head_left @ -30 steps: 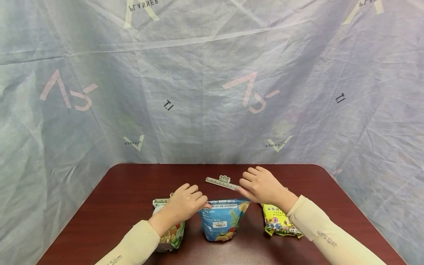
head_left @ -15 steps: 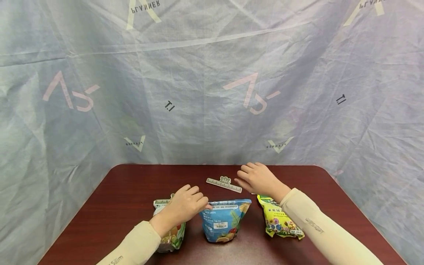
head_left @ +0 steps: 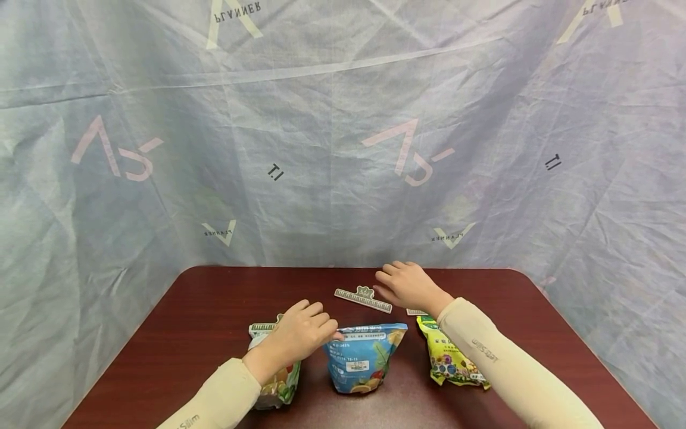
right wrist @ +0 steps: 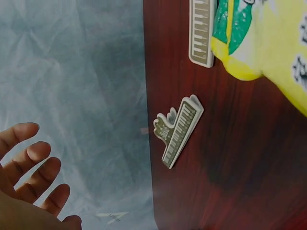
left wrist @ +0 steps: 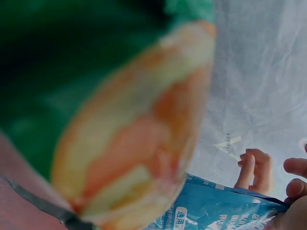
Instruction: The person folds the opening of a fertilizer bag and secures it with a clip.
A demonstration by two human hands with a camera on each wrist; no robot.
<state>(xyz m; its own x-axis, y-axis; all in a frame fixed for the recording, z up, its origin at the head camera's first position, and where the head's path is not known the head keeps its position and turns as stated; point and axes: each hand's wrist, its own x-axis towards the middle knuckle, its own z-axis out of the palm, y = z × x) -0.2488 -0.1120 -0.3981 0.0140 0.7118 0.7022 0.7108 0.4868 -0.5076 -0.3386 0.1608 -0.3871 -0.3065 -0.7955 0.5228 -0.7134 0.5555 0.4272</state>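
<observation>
In the head view a blue bag (head_left: 356, 363) with fruit pictures stands upright mid-table. My left hand (head_left: 302, 330) pinches its top left corner between thumb and fingers, as the left wrist view also shows at the edge. My right hand (head_left: 409, 288) hovers just right of a flat bag clip (head_left: 363, 299) with a piano-key pattern, holding nothing. In the right wrist view that hand's fingers are spread and slightly bent, apart from the clip (right wrist: 177, 132) lying on the table.
Left of the blue bag sits a green fruit-print bag (head_left: 280, 387) with a clip (head_left: 262, 326) on its top. A yellow bag (head_left: 455, 360) lies at the right, another clip (head_left: 415, 311) just beyond it. Behind the dark red table (head_left: 161, 357) hangs a grey cloth (head_left: 332, 196).
My right hand has left the top right corner of the blue bag and moved up and left toward the loose clip. The left hand stays at its corner.
</observation>
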